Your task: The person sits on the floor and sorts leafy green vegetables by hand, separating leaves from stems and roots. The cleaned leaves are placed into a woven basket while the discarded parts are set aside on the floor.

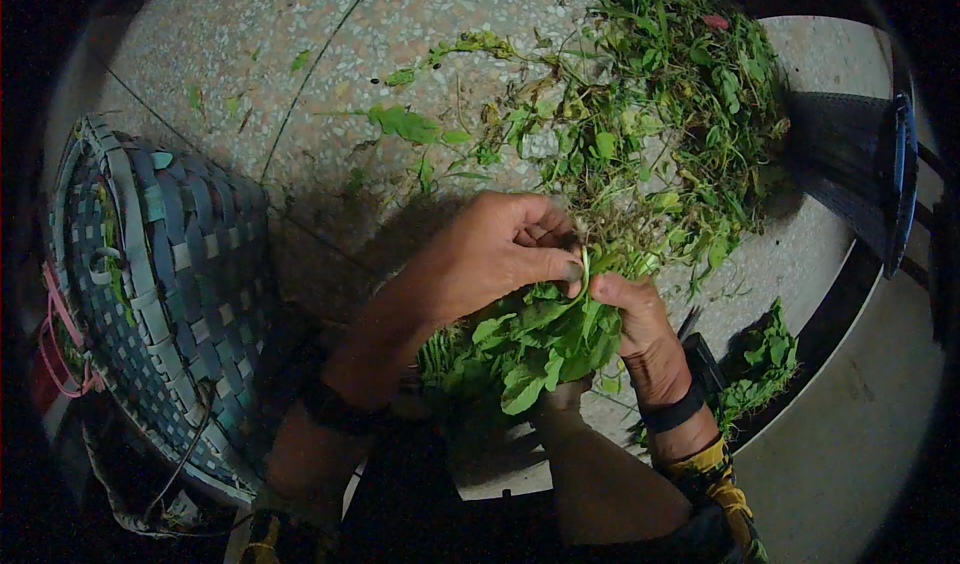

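A leafy green plant (551,342) is held between my two hands, its broad leaves hanging toward me. My left hand (506,245) pinches its pale stem (586,260) near the root end, thumb against fingers. Just to the right, my right hand (634,309) grips the same plant, with the thumb laid along the stems. Beyond my fingers, loose weeds and roots (630,204) lie scattered on the floor. More thin green stems (439,357) show below my left wrist, partly hidden by the leaves and in shadow.
A woven strip basket (202,252) leans at the left, with a pink cord (61,331) beside it. A large heap of pulled greens (697,68) lies at the upper right, against a dark blue mesh container (840,151). A smaller bunch of greens (765,365) rests at the right. Speckled terrazzo floor (247,46) spreads beneath.
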A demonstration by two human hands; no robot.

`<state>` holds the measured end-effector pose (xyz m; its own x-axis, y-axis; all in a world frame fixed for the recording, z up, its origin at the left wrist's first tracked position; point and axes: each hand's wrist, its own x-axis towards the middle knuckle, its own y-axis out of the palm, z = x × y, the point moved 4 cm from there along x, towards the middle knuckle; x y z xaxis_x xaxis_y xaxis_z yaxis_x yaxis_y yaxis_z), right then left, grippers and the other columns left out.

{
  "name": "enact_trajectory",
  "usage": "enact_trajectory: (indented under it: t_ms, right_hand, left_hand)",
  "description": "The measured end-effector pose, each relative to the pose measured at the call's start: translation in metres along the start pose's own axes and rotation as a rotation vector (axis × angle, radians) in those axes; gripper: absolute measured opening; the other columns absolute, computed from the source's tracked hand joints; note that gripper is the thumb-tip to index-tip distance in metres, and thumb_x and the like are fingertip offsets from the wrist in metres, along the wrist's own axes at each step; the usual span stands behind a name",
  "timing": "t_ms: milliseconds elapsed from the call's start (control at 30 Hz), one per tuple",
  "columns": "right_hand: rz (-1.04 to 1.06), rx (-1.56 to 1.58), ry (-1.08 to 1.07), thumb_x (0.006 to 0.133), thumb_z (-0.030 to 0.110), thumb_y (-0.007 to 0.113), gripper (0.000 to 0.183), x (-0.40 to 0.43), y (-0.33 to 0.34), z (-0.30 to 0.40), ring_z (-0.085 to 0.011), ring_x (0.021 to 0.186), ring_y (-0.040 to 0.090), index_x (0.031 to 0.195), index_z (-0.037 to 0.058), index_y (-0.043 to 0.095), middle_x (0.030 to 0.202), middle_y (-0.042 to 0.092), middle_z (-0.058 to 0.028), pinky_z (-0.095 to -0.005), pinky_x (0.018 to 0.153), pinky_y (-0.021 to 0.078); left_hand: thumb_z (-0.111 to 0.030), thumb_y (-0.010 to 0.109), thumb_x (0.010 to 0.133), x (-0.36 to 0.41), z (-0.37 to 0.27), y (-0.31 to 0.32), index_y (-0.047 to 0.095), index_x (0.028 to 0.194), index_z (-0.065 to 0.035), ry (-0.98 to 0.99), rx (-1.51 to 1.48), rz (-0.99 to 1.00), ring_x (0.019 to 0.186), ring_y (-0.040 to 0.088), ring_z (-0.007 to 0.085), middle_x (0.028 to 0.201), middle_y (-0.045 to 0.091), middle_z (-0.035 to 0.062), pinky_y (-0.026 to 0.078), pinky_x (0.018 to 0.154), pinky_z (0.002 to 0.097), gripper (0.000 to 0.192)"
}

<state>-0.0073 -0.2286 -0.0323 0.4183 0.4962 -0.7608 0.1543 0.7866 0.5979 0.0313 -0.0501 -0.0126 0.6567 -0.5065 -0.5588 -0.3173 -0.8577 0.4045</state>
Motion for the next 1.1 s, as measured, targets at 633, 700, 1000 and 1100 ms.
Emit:
enact_trajectory:
  t_ms: [633,700,1000,1100]
  right_hand:
    - [0.063,-0.057,-0.051,0.082,0.015,0.068,0.026,0.005,0.007,0.003,-0.0205,0.078,0.065,0.099,-0.0045,0.063,0.090,0.066,-0.0112,-0.0319,0.073,0.0530]
    - [0.053,-0.086,-0.089,0.082,0.015,0.068,0.026,0.004,0.012,0.006,-0.0201,0.078,0.065,0.099,-0.0044,0.063,0.091,0.066,-0.0109,-0.0313,0.073,0.0525]
    - [0.153,-0.012,-0.110,0.079,0.023,0.070,0.035,0.007,0.008,0.004,-0.0185,0.079,0.062,0.100,-0.0036,0.060,0.090,0.064,-0.0082,-0.0311,0.075,0.0514]
    - [0.092,-0.078,-0.132,0.077,0.024,0.071,0.036,0.003,-0.002,0.003,-0.0179,0.080,0.061,0.099,-0.0025,0.060,0.090,0.063,-0.0072,-0.0315,0.076,0.0514]
  left_hand:
    - [-0.004,0.057,0.083,-0.016,-0.032,-0.028,0.061,0.087,-0.0026,0.245,0.419,-0.531,0.070,0.052,0.0079,0.076,0.059,-0.0008,0.043,0.064,0.0243,0.007]
    - [-0.004,0.056,0.083,-0.015,-0.030,-0.035,0.061,0.094,-0.0024,0.209,0.403,-0.598,0.070,0.052,0.0081,0.076,0.058,-0.0005,0.043,0.064,0.0247,0.012]
    - [-0.007,0.057,0.086,-0.009,0.002,-0.020,0.055,0.116,-0.0026,-0.003,0.294,-0.128,0.074,0.055,0.0077,0.083,0.061,0.0013,0.045,0.064,0.0240,0.030]
    - [-0.006,0.059,0.086,-0.004,0.016,-0.015,0.059,0.110,-0.0011,0.034,0.240,-0.007,0.074,0.056,0.0069,0.083,0.062,0.0022,0.045,0.066,0.0236,0.024]
